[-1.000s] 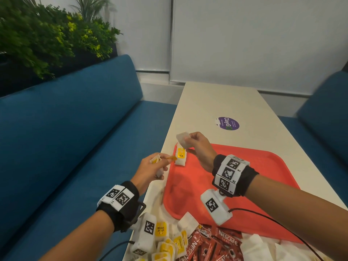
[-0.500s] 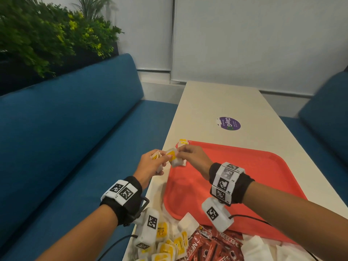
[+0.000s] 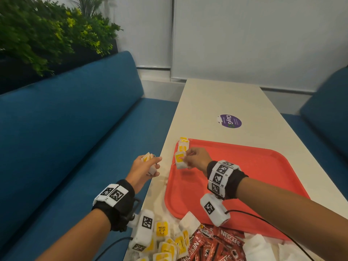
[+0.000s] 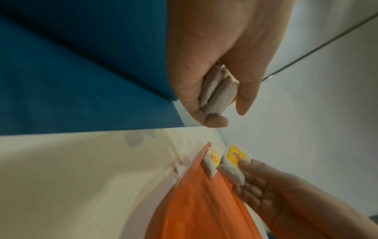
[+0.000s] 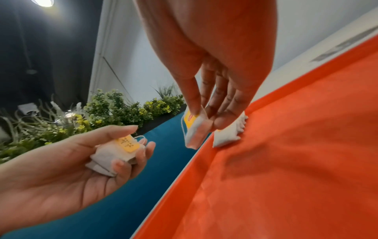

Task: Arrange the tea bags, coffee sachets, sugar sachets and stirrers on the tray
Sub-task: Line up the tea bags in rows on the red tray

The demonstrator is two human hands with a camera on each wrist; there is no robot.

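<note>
**Two hands, each holding tea bags at the tray's corner**

Two blue sofas (image 3: 66, 132) flank a long cream desk (image 3: 216, 98), with a green planter (image 3: 47, 32) behind the left one. On the desk sits a red tray (image 3: 254, 172), and past it a round purple sticker (image 3: 230, 120).

At the desk's near edge lies a loose heap: yellow-tagged tea bags (image 3: 163, 240), red coffee sachets (image 3: 216, 245) and white sachets (image 3: 258, 245).

The right hand (image 3: 197, 160) hangs over the tray's far left corner, thumb and fingers (image 5: 192, 103) pinching one tea bag (image 3: 180, 160) by its upper end so that it dangles just above the rim. Just beyond it, a short row of placed tea bags (image 3: 183, 145) lies along the tray's left edge.

The left hand (image 3: 145, 166) stays off the desk's left side, over the sofa seat, fingers curled round a small stack of tea bags (image 3: 148, 159).

The head view shows the heap and the whole tray, which neither wrist view shows. The left wrist view shows the stack edge-on, as two bags (image 4: 216, 92) pressed together between thumb and fingers. The right wrist view shows the stack's yellow tag (image 5: 127, 143) facing up in the palm, and a white string (image 5: 182, 127) looping from the pinched bag.
</note>
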